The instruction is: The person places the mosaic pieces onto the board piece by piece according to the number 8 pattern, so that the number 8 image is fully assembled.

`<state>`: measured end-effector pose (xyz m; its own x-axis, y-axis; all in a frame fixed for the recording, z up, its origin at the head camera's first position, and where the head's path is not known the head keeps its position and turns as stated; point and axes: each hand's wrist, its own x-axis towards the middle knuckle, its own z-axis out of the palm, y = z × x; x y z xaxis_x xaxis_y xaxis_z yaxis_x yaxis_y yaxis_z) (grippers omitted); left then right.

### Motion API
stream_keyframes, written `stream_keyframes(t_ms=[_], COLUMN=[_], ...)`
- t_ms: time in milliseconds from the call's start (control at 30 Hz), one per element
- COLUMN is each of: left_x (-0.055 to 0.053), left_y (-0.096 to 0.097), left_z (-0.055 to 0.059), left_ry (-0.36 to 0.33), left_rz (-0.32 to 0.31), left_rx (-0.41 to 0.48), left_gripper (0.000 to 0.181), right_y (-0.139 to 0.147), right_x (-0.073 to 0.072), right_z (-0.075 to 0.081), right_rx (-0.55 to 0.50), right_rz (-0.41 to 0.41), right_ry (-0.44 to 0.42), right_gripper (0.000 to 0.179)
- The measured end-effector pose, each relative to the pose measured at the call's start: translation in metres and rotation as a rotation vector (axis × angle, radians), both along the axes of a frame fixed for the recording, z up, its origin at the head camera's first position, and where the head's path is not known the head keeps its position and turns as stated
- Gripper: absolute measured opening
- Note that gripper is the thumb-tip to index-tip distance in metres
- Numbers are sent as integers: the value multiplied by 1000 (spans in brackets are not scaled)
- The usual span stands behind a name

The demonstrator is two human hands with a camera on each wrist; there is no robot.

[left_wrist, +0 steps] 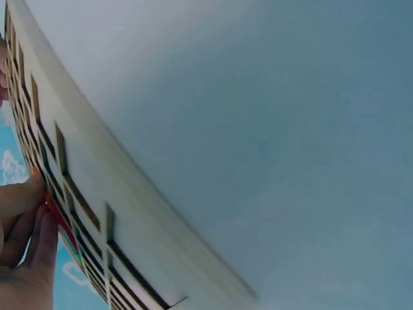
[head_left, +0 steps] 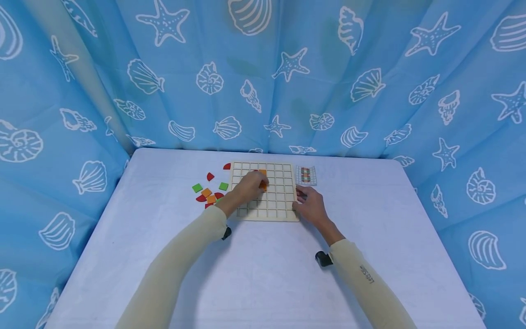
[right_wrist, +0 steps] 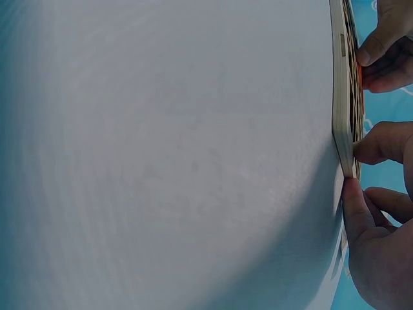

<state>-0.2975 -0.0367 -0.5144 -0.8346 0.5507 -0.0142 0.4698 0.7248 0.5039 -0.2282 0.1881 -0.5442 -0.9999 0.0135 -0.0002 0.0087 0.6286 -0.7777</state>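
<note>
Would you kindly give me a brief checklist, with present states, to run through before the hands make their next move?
1. Grid board lying on the table: ok.
2. Board steadied: ok, the right hand holds its right edge.
3. Left hand firmly gripping a piece: cannot tell, its fingers hide the contact beside the orange pieces.
4. Loose pieces sorted by colour: not ok, red, green and orange lie mixed left of the board.
5. Pattern card uncovered: ok, it lies beside the board's right edge.
</note>
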Motion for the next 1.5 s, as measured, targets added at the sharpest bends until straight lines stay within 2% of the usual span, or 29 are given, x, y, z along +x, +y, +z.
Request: stream_keyframes(t_ms=[100,233,333,400,533,733,867,1000,1233,1367,1500], left_x=[1,3,5,5,1,-19,-25,-24,-28,-30,-27], left_y=[-1,-4,-7,-10,-26,-71,-101,-122,-134,-134,-133], left_z=[3,4,3,4,10,19,21,20,13,11,13], left_ry=[2,33,58,75,102,84,-22,-138,-176,-191,-194], left_rz=[3,-31,-64,-64,15,157,237,300,347,388,404], left_rx=[4,-10,-16,-18,-42,-106,-179,-203,-146,-140,-166], left_gripper=[21,18,26,32,34,33,38,43,43,39,35], right_y=[-2,-3,-3,-2,-1,-1,-1,-1,-1,-1,-2], right_x=[0,-1,-1,-1,-1,-1,1,1,0,0,1], right_z=[1,2,1,0,-2,-2,-1,1,1,0,-1], right_rx=[3,10,14,13,14,13,19,24,17,14,25], right_rz=[4,5,4,0,1,4,10,8,11,11,13], right_ry=[4,6,2,2,1,10,18,26,32,31,35], right_gripper=[58,58,58,59,59,59,59,58,58,57,58])
